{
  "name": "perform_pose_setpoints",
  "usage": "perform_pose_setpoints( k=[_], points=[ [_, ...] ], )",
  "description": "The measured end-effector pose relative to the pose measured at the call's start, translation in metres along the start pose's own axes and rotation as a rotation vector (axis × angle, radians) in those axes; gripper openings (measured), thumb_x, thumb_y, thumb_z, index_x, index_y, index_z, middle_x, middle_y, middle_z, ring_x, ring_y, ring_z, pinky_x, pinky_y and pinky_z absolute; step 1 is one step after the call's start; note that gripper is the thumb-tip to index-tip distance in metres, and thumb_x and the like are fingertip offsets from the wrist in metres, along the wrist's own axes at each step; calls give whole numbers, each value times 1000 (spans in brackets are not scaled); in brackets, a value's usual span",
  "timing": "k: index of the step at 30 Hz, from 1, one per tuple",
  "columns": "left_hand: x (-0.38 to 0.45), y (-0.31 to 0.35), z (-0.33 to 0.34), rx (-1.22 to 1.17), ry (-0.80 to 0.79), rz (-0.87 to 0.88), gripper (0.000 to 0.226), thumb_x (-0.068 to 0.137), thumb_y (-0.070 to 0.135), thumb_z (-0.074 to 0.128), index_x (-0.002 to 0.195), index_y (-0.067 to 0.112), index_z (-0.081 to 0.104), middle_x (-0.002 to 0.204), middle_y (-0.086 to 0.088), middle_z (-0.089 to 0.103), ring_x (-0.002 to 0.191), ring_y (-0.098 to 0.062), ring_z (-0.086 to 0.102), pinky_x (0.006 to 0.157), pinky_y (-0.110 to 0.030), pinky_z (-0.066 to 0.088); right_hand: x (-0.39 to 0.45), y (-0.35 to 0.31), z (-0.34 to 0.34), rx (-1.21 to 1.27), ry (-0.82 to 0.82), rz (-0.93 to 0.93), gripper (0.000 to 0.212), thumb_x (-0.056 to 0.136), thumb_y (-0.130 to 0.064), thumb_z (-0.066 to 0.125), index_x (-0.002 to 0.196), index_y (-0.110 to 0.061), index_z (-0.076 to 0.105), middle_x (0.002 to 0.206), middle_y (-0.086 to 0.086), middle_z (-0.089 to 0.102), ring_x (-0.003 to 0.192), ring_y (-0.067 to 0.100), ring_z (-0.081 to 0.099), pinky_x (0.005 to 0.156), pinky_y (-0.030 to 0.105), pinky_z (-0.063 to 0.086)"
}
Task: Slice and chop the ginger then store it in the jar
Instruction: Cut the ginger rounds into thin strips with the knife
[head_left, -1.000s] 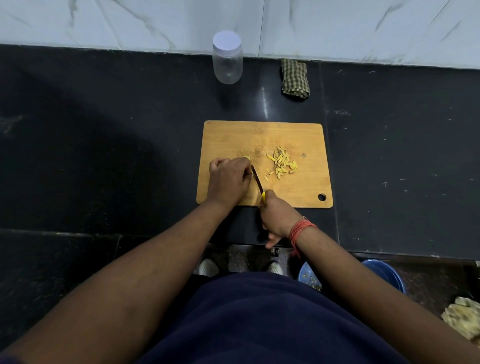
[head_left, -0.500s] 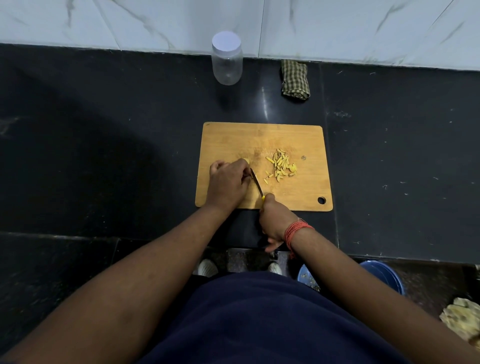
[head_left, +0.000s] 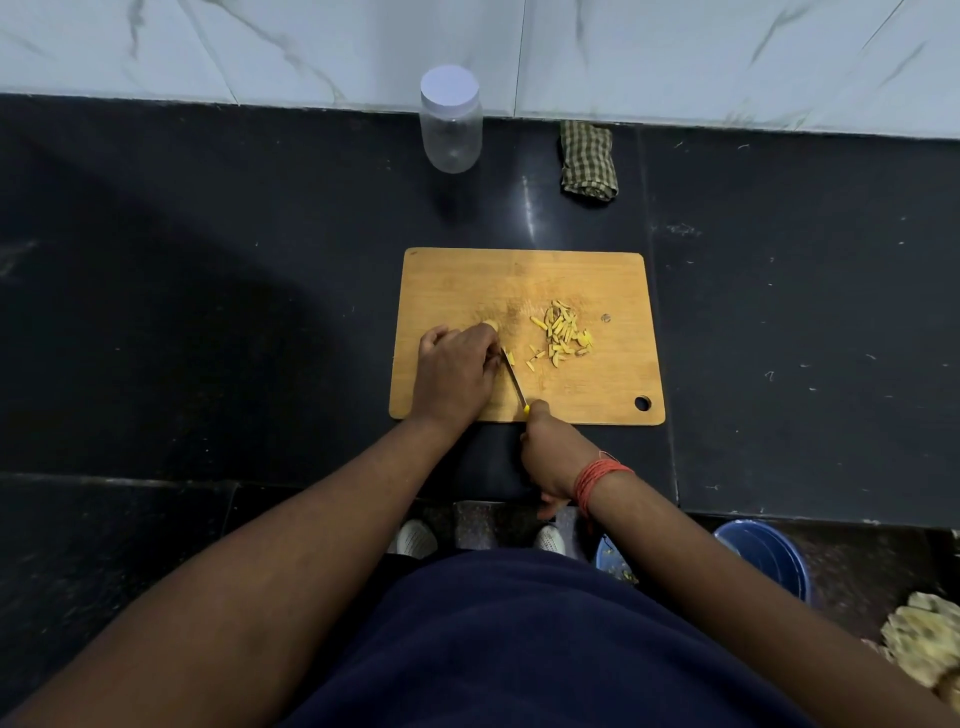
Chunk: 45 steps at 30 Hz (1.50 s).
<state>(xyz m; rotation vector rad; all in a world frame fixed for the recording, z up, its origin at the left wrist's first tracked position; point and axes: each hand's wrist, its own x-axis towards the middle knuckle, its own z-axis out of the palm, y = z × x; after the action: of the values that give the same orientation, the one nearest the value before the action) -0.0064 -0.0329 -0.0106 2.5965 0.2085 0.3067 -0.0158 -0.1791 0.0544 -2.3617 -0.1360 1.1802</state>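
— Where was the ginger on the cutting board?

— A heap of chopped ginger strips lay right of the board's centre, with a few loose bits nearer the blade. The uncut ginger piece sat under the left hand, only its pale end showing past the fingers, which were curled down onto it.

— And the right hand?

— Its fingers were closed around the handle of the knife, just off the board's near edge. The blade ran up and to the left across the board, its tip beside the left hand.

— How much room around the board?

— The board's far half was bare wood, as was its right strip by the hanging hole. The dark table lay open to the left and right. The board's near edge sat close to the table's front edge.

— The jar?

— Upright, lid on, against the tiled wall, well apart from the board. A folded checked cloth lay to its right.
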Motion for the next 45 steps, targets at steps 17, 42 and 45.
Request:
perform_pose_setpoints(
  k=[17,42,45],
  points=[
    [-8,-11,-3,-29,48,42,10,90,16,60,99,20,59,98,6,63,95,-17,57,103,-41,31,-9,19,-11,-102,116,-154,23,103,-13,35,125,-5,34,73,4,47,55,20,51,39,27,35],
    [-28,-48,-19,189,72,-42,20,91,30,60,108,24,68,108,1,54,106,-21,47,103,-47,31,6,31,-22,114,80,7,18,102,-15,30,120,-15,36,91,19,54,54,36,62,37,35,51],
    [-27,-47,-19,196,72,-34,17,91,30,61,105,24,68,108,2,56,106,-21,48,103,-46,31,7,34,-22,107,94,12,23,102,-15,31,124,-17,36,91,17,55,54,37,62,36,33,50]
  ],
)
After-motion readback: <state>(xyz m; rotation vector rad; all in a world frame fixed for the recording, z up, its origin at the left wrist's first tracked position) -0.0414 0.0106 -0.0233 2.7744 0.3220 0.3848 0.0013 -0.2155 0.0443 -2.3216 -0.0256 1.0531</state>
